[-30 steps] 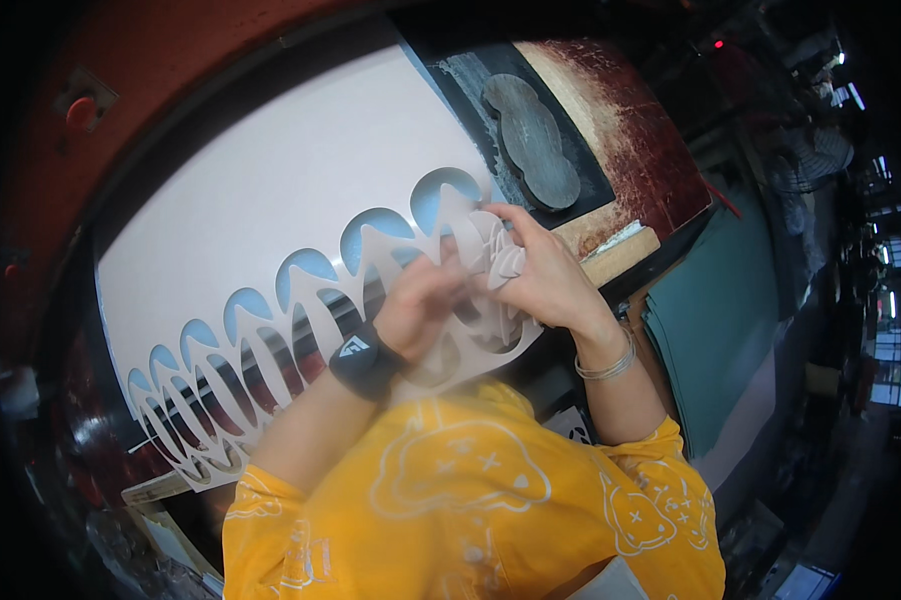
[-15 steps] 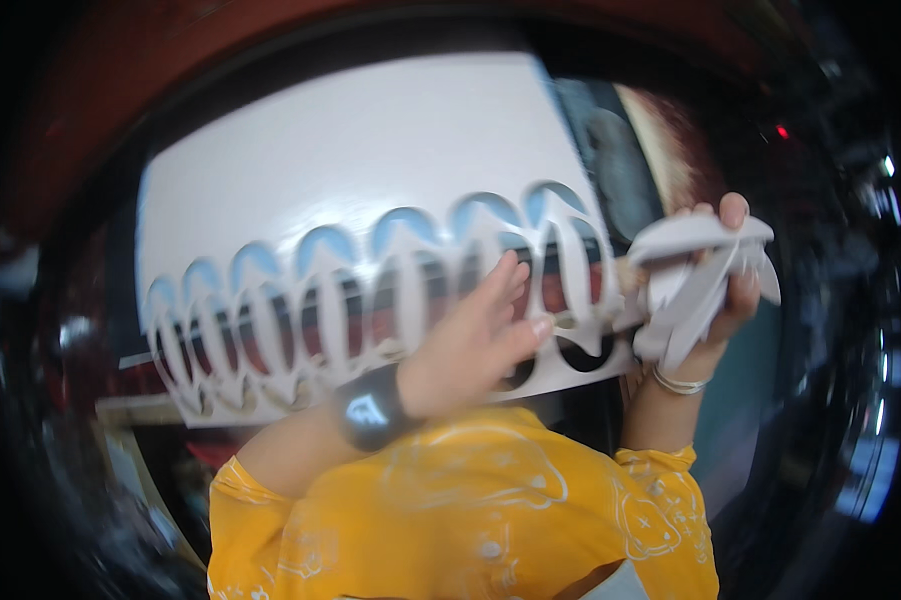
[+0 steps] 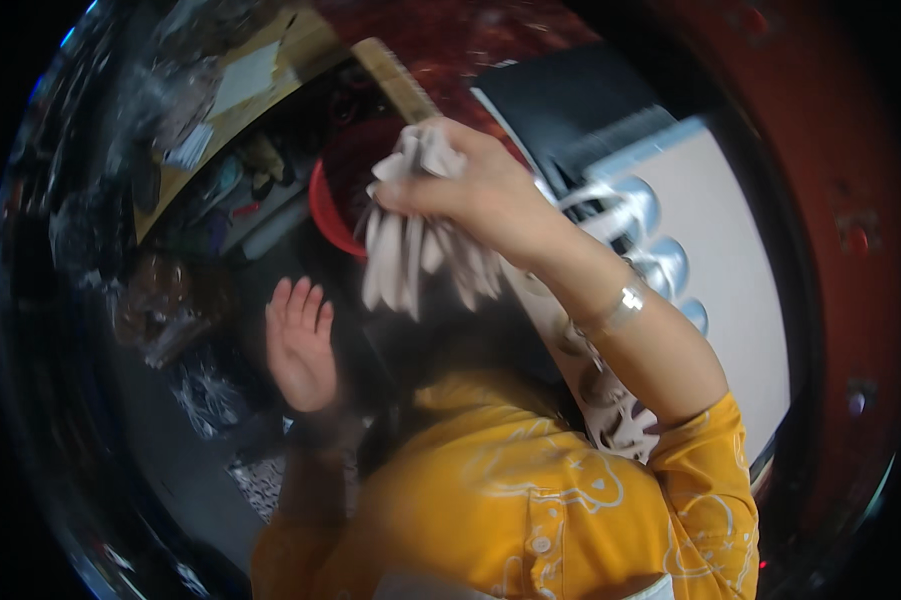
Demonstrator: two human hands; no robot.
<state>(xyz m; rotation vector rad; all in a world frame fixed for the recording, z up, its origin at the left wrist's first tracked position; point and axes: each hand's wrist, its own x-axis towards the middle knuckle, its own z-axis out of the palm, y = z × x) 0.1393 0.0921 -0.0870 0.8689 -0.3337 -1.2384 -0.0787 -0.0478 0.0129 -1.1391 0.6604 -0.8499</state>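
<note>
My right hand [image 3: 460, 190] reaches across to the left, its fingers closed round a bundle of thin white offcuts [image 3: 395, 265] with long strips hanging down. Part of a red tub [image 3: 322, 210] shows behind and beside the bundle. To the left and lower, my left hand [image 3: 302, 345] is held up with its fingers stretched out, holding nothing. At the right lies a large white sheet [image 3: 730, 230] with a row of rounded cut-outs along one edge, partly covered by my right forearm.
A black flat block [image 3: 570, 110] lies beyond the sheet. Upper left stands a wooden table [image 3: 300, 50] with papers, cluttered underneath. Clear plastic bags [image 3: 210, 395] and a brown plastic-wrapped bundle [image 3: 155, 305] sit on the left.
My view has turned left, away from the sheet. The right hand has carried the white offcuts from the sheet's right end over to the red tub. My left hand has left the cut-outs.
</note>
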